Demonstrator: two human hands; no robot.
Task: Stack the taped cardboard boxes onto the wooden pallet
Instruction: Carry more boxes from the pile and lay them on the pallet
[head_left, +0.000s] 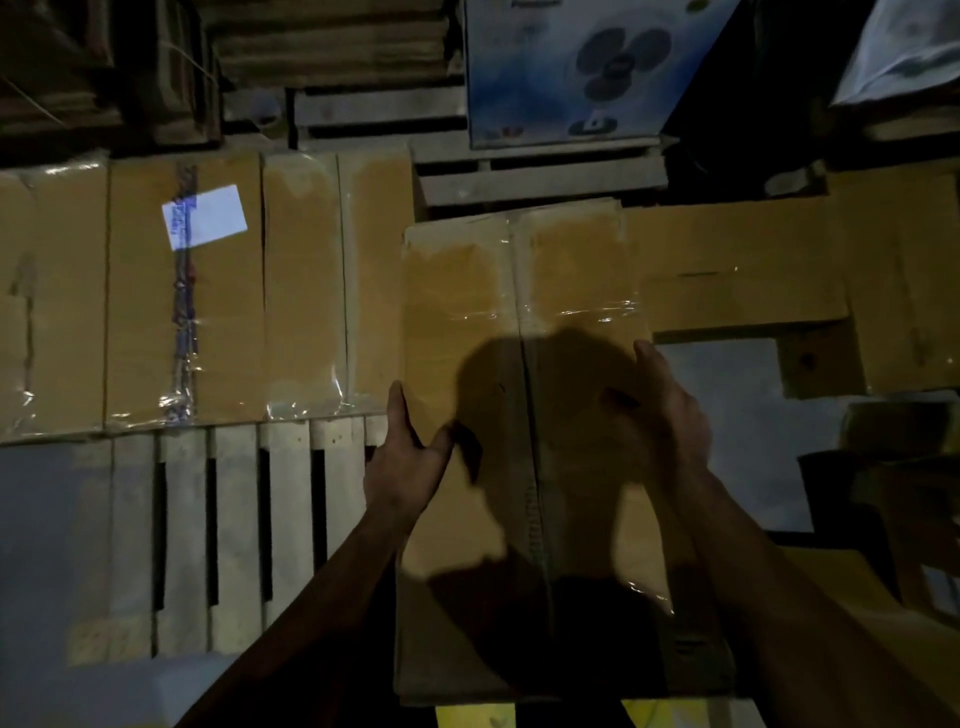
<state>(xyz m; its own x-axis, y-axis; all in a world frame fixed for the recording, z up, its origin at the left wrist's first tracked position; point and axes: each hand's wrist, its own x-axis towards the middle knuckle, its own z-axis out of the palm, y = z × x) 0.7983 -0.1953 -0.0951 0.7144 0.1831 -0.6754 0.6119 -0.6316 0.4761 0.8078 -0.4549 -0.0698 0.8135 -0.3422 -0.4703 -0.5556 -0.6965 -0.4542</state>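
Note:
A long taped cardboard box (519, 291) lies lengthwise in front of me, carried between both hands. My left hand (405, 457) holds its left edge, thumb on top and fingers along the side. My right hand (670, 410) holds the right edge the same way. Left of it, several taped boxes stand side by side on the wooden pallet (228, 540); one of them (187, 291) bears a white label. The pallet's bare slats show in front of that row. My shadow falls across the held box.
A blue fan carton (571, 67) stands at the back on another wooden pallet (540, 176). Flattened cardboard (748, 260) lies to the right on the grey floor (727, 436). Dark boxes sit at the far right edge. Stacked cardboard fills the back left.

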